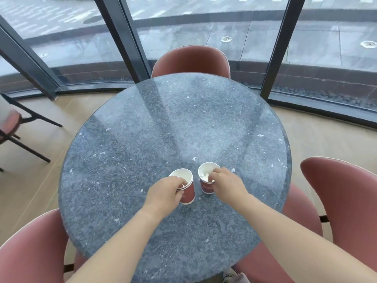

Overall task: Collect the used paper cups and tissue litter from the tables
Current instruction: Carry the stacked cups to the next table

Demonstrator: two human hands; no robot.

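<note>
Left hand (165,192) fingers pinch rim of stacked red cups (186,186); right hand (226,184) fingers grip tissue-stuffed cup (205,180). Both upright on tabletop (163,129).

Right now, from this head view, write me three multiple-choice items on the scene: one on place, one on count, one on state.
1. Where do the cups stand?
A. On the near part of the round table
B. On the far chair
C. On the floor

2. How many pink chairs ring the table?
A. One
B. Five
C. Three

3. What is the right hand doing?
A. Resting flat on the table
B. Gripping the rim of the right cup, fingers inside it
C. Hanging clear of everything

Answers:
1 A: both cups sit on the stone top, close to the person.
2 C: one chair at the far side, one near left, one near right.
3 B: its fingers curl over the cup's rim, above the white tissue inside; the left hand holds the other cup likewise.
</note>
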